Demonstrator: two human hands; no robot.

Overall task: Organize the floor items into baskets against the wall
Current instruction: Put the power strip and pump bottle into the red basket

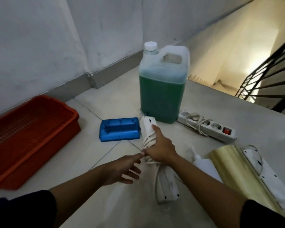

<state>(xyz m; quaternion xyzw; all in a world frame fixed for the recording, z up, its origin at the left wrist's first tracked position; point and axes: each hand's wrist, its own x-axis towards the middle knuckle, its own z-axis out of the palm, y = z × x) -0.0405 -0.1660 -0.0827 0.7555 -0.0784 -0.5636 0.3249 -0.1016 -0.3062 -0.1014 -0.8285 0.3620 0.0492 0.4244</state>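
Observation:
A white power strip (148,127) wrapped in its own cord lies on the tiled floor in front of me. My right hand (161,148) is closed around its middle. My left hand (123,168) hovers just left of it, fingers spread, one fingertip touching the cord. An orange plastic basket (67,111) stands against the wall at the left and holds nothing I can see. A blue plastic case (119,130) lies between the basket and the power strip.
A jerrycan of green liquid (162,89) stands behind the strip. A second power strip (207,125) lies to its right. At the right are a yellowish roll (234,168) and a third power strip (266,171). A stairwell with black railing (270,79) drops off beyond.

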